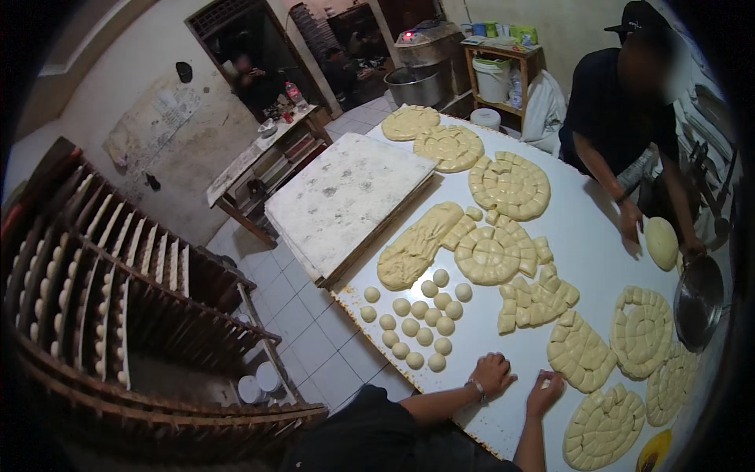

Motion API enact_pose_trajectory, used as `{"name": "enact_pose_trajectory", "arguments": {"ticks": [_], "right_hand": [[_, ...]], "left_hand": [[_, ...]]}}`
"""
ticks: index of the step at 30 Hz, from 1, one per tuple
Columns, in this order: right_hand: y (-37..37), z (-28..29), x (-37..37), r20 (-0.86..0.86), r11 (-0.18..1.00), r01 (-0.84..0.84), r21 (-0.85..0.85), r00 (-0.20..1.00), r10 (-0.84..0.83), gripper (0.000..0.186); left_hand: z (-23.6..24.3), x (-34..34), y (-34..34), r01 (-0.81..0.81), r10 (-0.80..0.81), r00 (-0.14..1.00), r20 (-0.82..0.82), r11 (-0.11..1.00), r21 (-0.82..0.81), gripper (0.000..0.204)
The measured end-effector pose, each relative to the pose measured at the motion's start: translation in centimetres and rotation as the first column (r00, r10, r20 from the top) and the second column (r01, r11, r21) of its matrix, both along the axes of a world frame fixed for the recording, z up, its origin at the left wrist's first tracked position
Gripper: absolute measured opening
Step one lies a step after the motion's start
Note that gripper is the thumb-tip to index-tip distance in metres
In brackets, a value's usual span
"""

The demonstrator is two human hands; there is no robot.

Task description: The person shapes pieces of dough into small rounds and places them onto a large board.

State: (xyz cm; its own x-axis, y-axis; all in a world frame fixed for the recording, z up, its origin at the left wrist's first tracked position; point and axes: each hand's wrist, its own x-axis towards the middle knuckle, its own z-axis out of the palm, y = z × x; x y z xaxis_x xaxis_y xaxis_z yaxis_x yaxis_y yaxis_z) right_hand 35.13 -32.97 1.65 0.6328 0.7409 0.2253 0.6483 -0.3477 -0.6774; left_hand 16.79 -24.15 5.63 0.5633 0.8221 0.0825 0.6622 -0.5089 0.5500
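Note:
My left hand [491, 376] rests palm down on the white worktable [487, 409], fingers curled over whatever is beneath them, which is hidden. My right hand [547, 387] is closed around a small pale piece of dough [546, 382], beside a cut dough slab [580, 354]. Several round dough balls [425, 337] lie to the left of my hands. Farther back are an elongated dough mass [417, 248] and cut dough spirals [503, 256]. More scored rounds [602, 429] lie at the right.
A co-worker [598, 118] at the right reaches toward a smooth dough lump [661, 242] beside a metal bowl [698, 303]. Stacked floury boards [350, 200] sit on the table's left. A wooden rack [102, 291] with dough-laden trays stands left, a side table [259, 161] behind.

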Motion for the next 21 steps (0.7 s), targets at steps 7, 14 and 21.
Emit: {"name": "enact_pose_trajectory", "arguments": {"ticks": [7, 14, 21], "right_hand": [[-5.9, -2.2, 2.9, 0.23, 0.988, -0.057, -0.144, 0.969, 0.089, 0.027], [-12.0, -3.9, 2.3, -0.042, 0.937, -0.349, -0.025, 0.937, 0.348, 0.018], [-7.9, -1.5, -2.3, -0.004, 0.965, -0.234, -0.119, 0.972, 0.235, 0.03]], "left_hand": [[-1.7, -3.3, 3.9, 0.223, -0.221, 0.975, -0.031, 0.967, 0.126, 0.027], [-5.6, -6.4, 0.8, 0.492, -0.491, 0.87, 0.047, 0.871, -0.017, 0.031], [-4.4, -2.6, -0.1, 0.388, -0.39, 0.893, 0.225, 0.92, 0.056, 0.022]]}}
